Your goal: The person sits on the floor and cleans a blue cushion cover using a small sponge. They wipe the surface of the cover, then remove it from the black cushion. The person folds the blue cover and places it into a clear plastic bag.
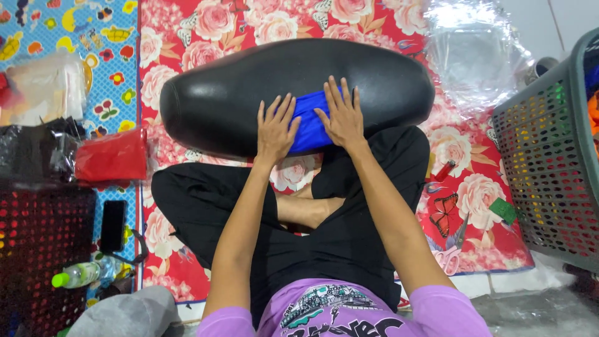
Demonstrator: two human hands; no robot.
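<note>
A long black padded seat (218, 100) lies across my crossed legs on a red floral mat (187, 43). A folded blue cloth (309, 122) rests on the seat's near side. My left hand (276, 128) presses flat on the cloth's left part, fingers spread. My right hand (341, 115) lies flat on its right part, fingers pointing away from me. Both palms cover much of the cloth.
A grey perforated basket (549, 156) stands at the right. Clear plastic bags (474, 56) lie behind it. At the left are a red packet (112, 156), dark bags (37, 153), a black phone (113, 224) and a plastic bottle (81, 273). A red lighter (444, 170) lies on the mat.
</note>
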